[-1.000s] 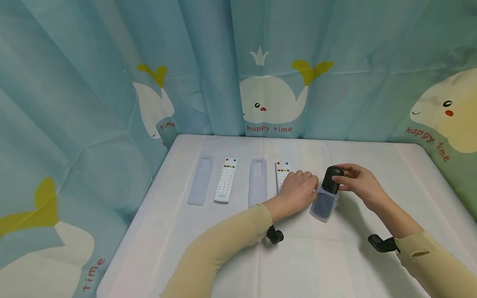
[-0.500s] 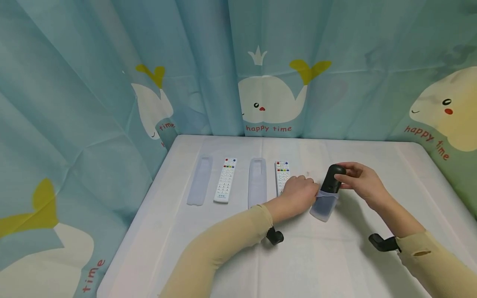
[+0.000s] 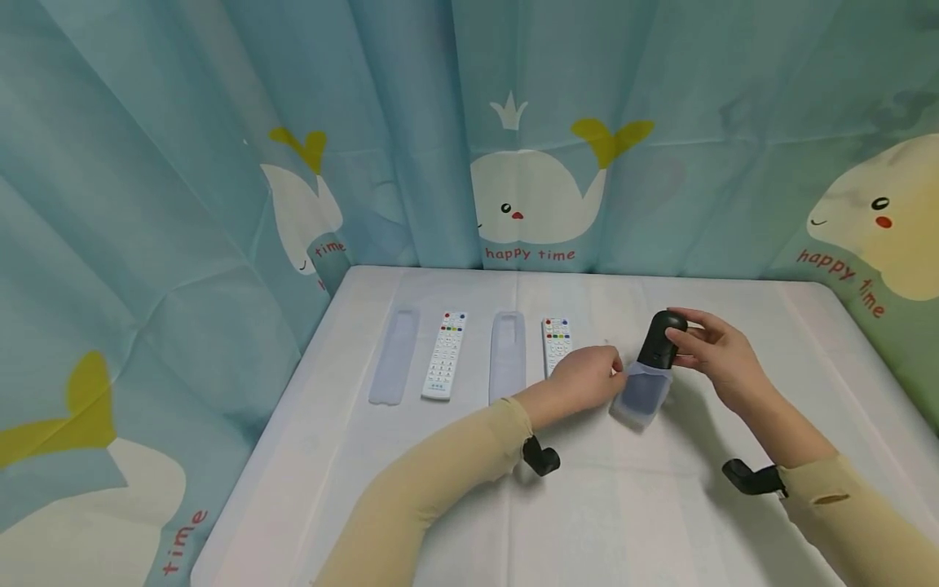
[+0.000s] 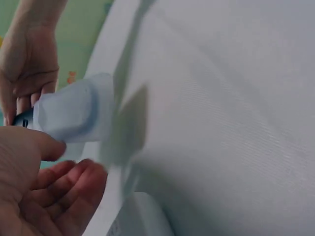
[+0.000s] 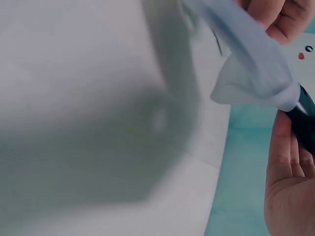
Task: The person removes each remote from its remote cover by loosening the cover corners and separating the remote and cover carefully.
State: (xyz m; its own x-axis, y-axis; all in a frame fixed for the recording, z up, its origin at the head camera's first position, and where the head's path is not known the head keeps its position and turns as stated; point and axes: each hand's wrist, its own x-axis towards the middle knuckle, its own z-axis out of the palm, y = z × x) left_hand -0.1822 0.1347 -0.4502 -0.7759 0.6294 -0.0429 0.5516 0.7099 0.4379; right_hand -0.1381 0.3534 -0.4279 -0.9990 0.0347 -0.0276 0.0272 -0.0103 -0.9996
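My right hand point(image 3: 715, 346) pinches the upper end of a black remote control point(image 3: 663, 340), thumb on the near face. The remote's lower part sits inside a translucent protective sleeve point(image 3: 642, 393), tilted over the table. The left wrist view shows the sleeve point(image 4: 74, 110) raised off the tabletop, with a shadow beneath. My left hand point(image 3: 587, 379) is at the sleeve's left side. In that wrist view, a gap shows between the thumb point(image 4: 49, 147) and loosely curled fingers of my left hand, with the thumb tip overlapping the sleeve's edge.
Left of my hands lie a white remote point(image 3: 555, 346), partly covered by the left hand, a translucent sleeve point(image 3: 507, 355), another white remote point(image 3: 444, 356) and another sleeve point(image 3: 394, 356). A whale-print curtain point(image 3: 411, 122) hangs behind the white table point(image 3: 587, 522).
My right hand has moved up and slightly right, carrying the black remote and its sleeve with it. My left hand has shifted slightly down and turned, its fingers loosening at the sleeve's edge.
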